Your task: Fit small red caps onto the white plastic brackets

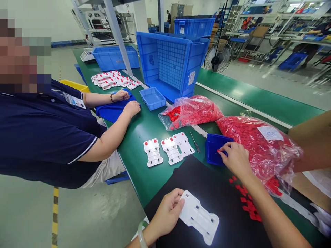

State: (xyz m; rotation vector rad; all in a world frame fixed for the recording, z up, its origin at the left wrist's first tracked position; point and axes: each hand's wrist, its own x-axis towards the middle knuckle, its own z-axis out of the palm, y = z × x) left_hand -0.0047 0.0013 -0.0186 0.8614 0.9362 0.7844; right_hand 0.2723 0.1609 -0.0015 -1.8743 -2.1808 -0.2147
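My left hand grips one end of a white plastic plate with small square slots, held above a black sheet. My right hand pinches a small red plastic piece at its fingertips, over a small dark blue bin. Loose red pieces are scattered beneath my right forearm. Beyond the sheet lie three similar white plates, one apart at the left and two overlapping; the left plate and the nearer overlapping one each carry red pieces.
A screwdriver lies beside the bin. Two clear bags of red pieces rest on the green table. Behind stand a light blue tray and a large blue crate. A co-worker sits at the left, near piled white plates.
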